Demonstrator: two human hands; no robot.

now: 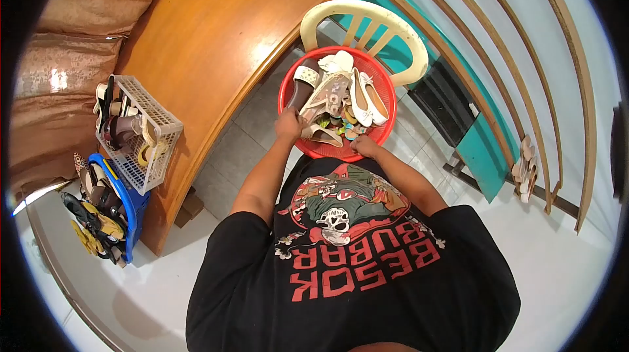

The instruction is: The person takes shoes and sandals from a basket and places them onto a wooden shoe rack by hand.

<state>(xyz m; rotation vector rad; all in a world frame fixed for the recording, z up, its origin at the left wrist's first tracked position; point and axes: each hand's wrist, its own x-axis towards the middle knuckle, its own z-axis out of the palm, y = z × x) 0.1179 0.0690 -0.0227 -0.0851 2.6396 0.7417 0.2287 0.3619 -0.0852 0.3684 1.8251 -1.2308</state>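
A round red plastic basket (391, 86) full of shoes rests on the seat of a cream plastic chair (417, 50), just in front of my body. My left hand (288, 125) is closed over its left near rim, beside a dark brown slipper (299, 95) with a white strap. At the right near rim, my right hand (364, 147) has its fingers curled over the edge, close to a colourful sandal (352, 132). White flats (368, 99), a patterned shoe (331, 93) and a beige open shoe (322, 134) lie in the basket. My fingertips are partly hidden.
A wooden table (216, 31) curves along the left. Against it stand a whitish plastic crate (171, 130) and a blue basket (136, 211), both holding shoes. Wooden slats (508, 70) and a teal board (483, 165) are at right, with light shoes (524, 170) there.
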